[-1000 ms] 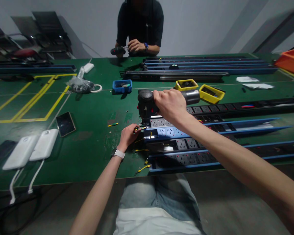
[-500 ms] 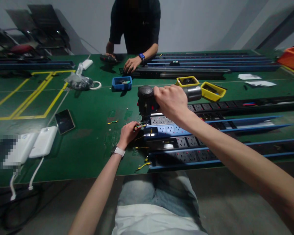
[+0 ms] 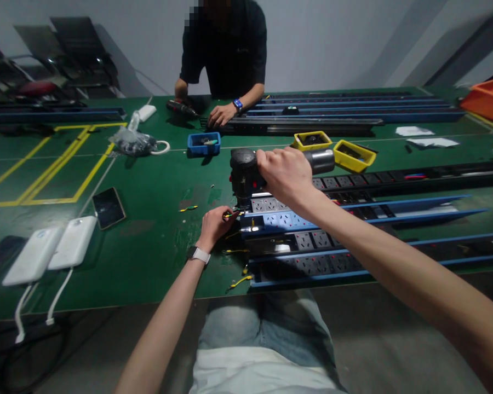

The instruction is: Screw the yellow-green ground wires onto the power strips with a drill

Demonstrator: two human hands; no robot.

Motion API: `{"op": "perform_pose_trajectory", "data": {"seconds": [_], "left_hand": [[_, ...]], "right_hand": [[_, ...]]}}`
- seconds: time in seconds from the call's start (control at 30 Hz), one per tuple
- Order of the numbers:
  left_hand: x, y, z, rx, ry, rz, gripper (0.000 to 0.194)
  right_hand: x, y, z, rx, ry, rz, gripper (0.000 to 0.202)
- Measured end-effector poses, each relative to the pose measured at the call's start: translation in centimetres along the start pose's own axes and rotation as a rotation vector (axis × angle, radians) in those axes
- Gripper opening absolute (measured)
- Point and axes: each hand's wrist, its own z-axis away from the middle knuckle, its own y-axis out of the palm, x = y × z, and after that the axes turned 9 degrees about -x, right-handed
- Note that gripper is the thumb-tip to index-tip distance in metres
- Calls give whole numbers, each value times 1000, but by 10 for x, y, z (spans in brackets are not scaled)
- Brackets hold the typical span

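My right hand (image 3: 286, 171) is wrapped round the handle of a black power drill (image 3: 243, 169). The drill's body points down at the left end of a row of power strips with sockets (image 3: 285, 219); its tip is too dark to make out. Beside that tip, my left hand (image 3: 217, 223) is closed, its fingertips pinching a short yellow-green wire (image 3: 231, 215) at the strip's end. More such wires stick out from the strips nearer me, one a yellow-green wire (image 3: 240, 282) at the front strip's corner. Another loose wire (image 3: 188, 208) lies on the green table.
Across the table a person (image 3: 225, 54) holds another drill (image 3: 182, 108) near more strips (image 3: 337, 109). A blue bin (image 3: 204, 144) and two yellow bins (image 3: 354, 156) stand beyond my hands. To the left lie a phone (image 3: 109, 208) and white power banks (image 3: 72, 243).
My hands and the drill stay at nearly the same spot on the strip end. The view has shifted slightly, and the person opposite has moved a little.
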Motion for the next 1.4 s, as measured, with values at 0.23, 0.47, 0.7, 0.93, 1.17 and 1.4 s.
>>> {"op": "perform_pose_trajectory", "data": {"seconds": [0.23, 0.47, 0.7, 0.93, 1.17, 1.4], "left_hand": [[-11, 5, -6, -1, -184, -109, 51], [-11, 5, -8, 6, -141, -115, 53], [-11, 6, -7, 13, -117, -125, 54], [-10, 7, -5, -6, -111, -121, 56], [-11, 7, -5, 6, -125, -125, 49], [-6, 7, -5, 56, -103, -114, 30]], "right_hand": [[2, -2, 1, -7, -22, -16, 26], [-2, 1, 4, -12, -3, -22, 24], [-3, -1, 5, 9, 10, -23, 26], [-2, 1, 3, -34, -24, -15, 26], [-1, 2, 3, -34, -19, -12, 26], [-2, 1, 2, -43, -23, -21, 25]]}}
